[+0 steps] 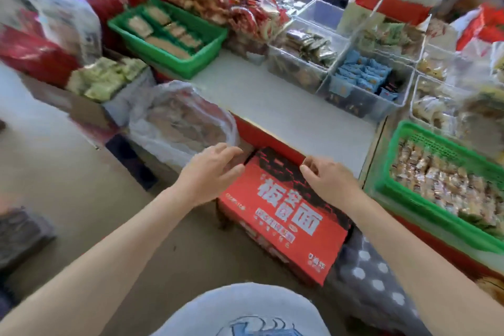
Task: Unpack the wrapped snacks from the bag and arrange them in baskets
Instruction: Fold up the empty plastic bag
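Currently both hands hold nothing: left hand (211, 172) spread wide, right hand (328, 180) loosely curled. Grip the limp, slippery bag (180, 117), left of centre, by its gathered rim; expect sagging.

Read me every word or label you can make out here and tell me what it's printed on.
"板" and "面": large white characters on the red box lid.
Third large character between them: too blurred.
Small print lower on the lid and on its side: too blurred.
Snack wrappers in the baskets: nothing readable.

bag (180, 117): thin clear plastic | basket (436, 215): green plastic mesh | box (286, 215): printed cardboard
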`<state>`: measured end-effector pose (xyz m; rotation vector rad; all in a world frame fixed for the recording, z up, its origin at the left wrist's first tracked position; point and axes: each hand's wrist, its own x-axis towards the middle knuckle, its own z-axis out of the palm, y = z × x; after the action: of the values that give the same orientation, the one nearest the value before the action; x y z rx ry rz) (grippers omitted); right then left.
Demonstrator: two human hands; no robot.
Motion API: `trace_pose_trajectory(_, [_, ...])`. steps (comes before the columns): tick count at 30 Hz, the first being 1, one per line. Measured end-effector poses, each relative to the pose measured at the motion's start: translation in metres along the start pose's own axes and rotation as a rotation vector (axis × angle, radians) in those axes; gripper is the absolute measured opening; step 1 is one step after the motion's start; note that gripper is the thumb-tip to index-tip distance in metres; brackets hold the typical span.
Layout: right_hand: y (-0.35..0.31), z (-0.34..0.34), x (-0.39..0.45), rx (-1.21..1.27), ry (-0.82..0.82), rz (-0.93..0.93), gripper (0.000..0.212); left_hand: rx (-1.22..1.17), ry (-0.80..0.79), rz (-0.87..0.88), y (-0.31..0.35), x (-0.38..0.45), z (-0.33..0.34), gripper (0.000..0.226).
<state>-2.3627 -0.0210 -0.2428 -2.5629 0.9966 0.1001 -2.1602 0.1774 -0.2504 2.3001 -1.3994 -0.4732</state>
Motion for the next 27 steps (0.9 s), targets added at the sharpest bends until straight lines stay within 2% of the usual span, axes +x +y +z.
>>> trace_pose_trajectory(2, [-0.046, 0.013, 0.017, 0.027, 0.026, -0.041, 0.025, -0.025, 0.041, -0.043, -0.038, -0.011, -0.016, 0.047])
trace_pose_trajectory(6, [-0.102, 0.047, 0.047, 0.118, 0.015, -0.026, 0.023, -0.061, 0.015, -0.159, -0.103, -0.002, -0.032, 0.050])
trace_pose_trajectory(11, [-0.122, 0.093, 0.106, 0.205, -0.032, 0.086, 0.026, -0.061, -0.072, -0.249, -0.166, 0.033, -0.035, 0.045])
trace_pose_trajectory(15, [-0.140, 0.129, 0.192, 0.352, -0.070, 0.208, 0.040, -0.038, -0.144, -0.273, -0.213, 0.078, -0.043, 0.043])
trace_pose_trajectory(17, [-0.148, 0.146, 0.240, 0.463, -0.101, 0.342, 0.051, -0.038, -0.194, -0.296, -0.230, 0.103, -0.048, 0.043])
trace_pose_trajectory(22, [-0.153, 0.185, 0.327, 0.652, -0.172, 0.809, 0.077, -0.062, -0.293, -0.316, -0.268, 0.158, -0.057, 0.044])
trace_pose_trajectory(24, [-0.157, 0.194, 0.344, 0.648, -0.276, 0.863, 0.067, -0.076, -0.319, -0.324, -0.285, 0.171, -0.058, 0.044])
trace_pose_trajectory(27, [-0.170, 0.190, 0.361, 0.661, -0.295, 0.724, 0.027, -0.095, -0.319, -0.320, -0.305, 0.195, -0.066, 0.043])
